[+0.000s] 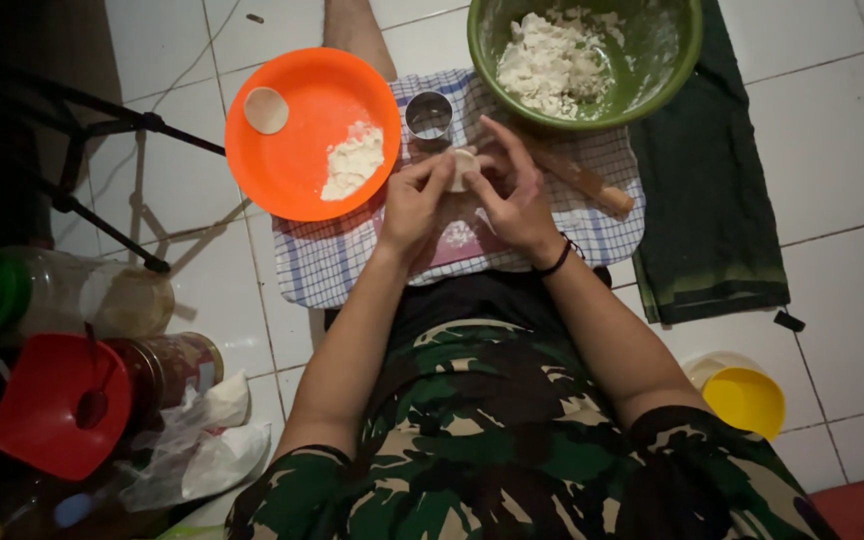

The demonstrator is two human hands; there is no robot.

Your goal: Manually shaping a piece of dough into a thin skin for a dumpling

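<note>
While I sit on the white tiled floor (832, 150), I hold a small round disc of dough (463, 168) between both hands, just above the checked cloth (322, 262) spread in front of my lap. My left hand (414, 205) pinches the disc's left edge, thumb and forefinger closed on it with the other fingers curled under. My right hand (515, 195) cups its right side, forefinger stretched up past the rim and thumb pressing near the middle, so the dough lies squarely between the fingertips of both hands, touching each. A black band (556, 260) circles my right wrist.

Taking the cloth as my landmark: a small metal ring cutter (429, 115) stands on its far part, just beyond the dough. A wooden rolling pin (582, 180) lies on its right part, half hidden behind my right hand. An orange plate (297, 150) overlaps its far left corner, holding a heap of flour (354, 160) and one finished pale disc (266, 110). A green bowl (672, 60) with crumbly dough (552, 60) sits on its far right edge. A dark green towel (702, 210) lies right of the cloth, and a yellow cup (744, 400) stands near my right elbow. Well left of the cloth are jars (122, 300), a red lid (52, 405) and a crumpled plastic bag (207, 440).
</note>
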